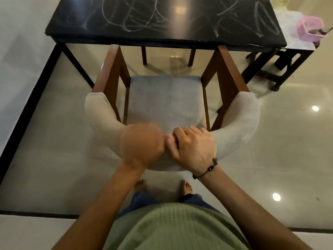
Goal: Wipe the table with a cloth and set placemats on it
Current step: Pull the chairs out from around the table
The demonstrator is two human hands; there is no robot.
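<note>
Table point(162, 17) fills the top of the view, a dark glossy slab scrawled over with pale chalk-like swirls and loops from its left end to its right; it stands well apart from both hands, with the whole chair between them. No cloth and no placemat shows anywhere in view, so wiping has not begun, and the step in hand looks like a preliminary one: shifting the chair point(164, 100) at the table's near edge, probably to clear a way to the top.

Left hand point(142, 147) sits on the middle of the chair's padded curved backrest; it is blurred, but reads as fingers curled over the top edge in a hold. Just beside it, nearly touching, the right hand point(192, 147) grips the same backrest, fingers wrapped over the padding and thumb tucked toward the left hand, a dark cord bracelet point(207, 169) at the wrist.

Off the table's right end lies a pink basket point(309, 30) on a pale surface; its contents are too blurred to tell.

The next move, as I judge it, calls for moving the chair clear, then finding a cloth, since neither hand holds one.
</note>
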